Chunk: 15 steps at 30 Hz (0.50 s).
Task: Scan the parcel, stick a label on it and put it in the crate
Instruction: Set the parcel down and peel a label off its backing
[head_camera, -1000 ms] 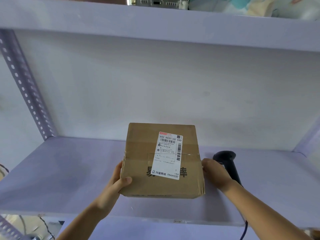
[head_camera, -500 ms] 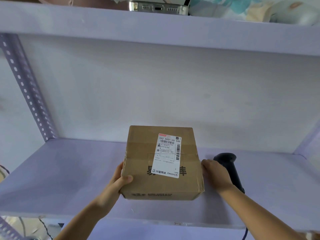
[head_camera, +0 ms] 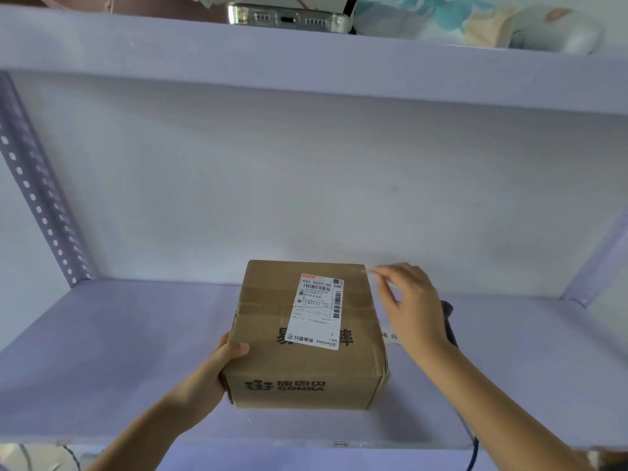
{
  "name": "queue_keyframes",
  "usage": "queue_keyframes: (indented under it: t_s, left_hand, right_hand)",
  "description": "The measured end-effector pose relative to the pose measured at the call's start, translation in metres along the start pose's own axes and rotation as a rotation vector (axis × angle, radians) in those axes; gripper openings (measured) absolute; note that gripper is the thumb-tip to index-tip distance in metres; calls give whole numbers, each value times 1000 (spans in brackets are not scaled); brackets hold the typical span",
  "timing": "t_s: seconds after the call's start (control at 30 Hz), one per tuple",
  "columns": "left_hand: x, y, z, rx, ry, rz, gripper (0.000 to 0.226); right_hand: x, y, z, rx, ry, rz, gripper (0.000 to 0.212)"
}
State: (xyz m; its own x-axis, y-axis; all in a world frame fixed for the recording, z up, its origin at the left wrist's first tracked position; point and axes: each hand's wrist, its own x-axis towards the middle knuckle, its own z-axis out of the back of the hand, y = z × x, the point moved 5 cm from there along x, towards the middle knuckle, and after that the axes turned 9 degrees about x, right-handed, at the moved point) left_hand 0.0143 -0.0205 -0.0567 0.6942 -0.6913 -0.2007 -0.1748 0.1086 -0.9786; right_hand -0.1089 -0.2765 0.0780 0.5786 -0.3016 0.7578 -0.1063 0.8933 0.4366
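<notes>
head view: cardboard parcel (head_camera: 307,334) sits mid-shelf (head_camera: 102,351) near the front edge. left hand (head_camera: 212,372) grips its left side; right hand (head_camera: 413,311) pinches a small pale label (head_camera: 373,270), blurred, over the far right corner. labelling pending; no crate visible.

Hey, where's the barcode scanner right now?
In the head view, the black scanner lies on the shelf to the right of the cardboard box, mostly hidden behind the raised right hand.
</notes>
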Motion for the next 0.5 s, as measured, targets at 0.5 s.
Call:
queue_keyframes:
  t_s: [0.5]
  left_hand:
    - [-25,-36,-5,284,-333,-17,71]
  right_hand:
    - [-26,73,-20,40,-21,392,15]
